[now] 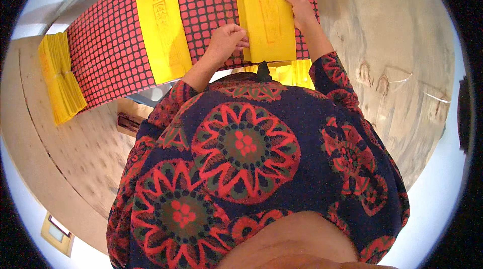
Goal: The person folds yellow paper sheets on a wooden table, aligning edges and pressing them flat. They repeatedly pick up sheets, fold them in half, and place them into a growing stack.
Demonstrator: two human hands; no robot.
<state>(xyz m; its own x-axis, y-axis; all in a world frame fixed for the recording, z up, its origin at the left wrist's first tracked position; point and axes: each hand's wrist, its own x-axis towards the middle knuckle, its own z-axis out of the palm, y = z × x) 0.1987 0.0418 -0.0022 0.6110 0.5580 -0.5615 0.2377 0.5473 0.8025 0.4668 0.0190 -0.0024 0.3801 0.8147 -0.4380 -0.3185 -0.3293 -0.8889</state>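
Note:
A stack of long yellow paper sheets (268, 24) with red printing lies before me on a red-and-black checked cloth. The fingers of my right hand (303, 10) grip its right edge, one of them on the top sheet. My left hand (228, 41) is at the stack's left edge, fingers bent and close together; whether paper is pinched between them cannot be made out. Along that left side, lower layers show past the top sheet. To the left, a second yellow printed paper piece (162, 27) lies flat on the cloth, apart from both hands.
The checked cloth (109, 50) covers a narrow surface. At its left end is a yellow paper bundle (62, 76), bound around its middle. More yellow paper (300, 73) shows below the cloth's near edge. Wooden boards (396, 42) are at right, a wooden surface (83, 148) at left.

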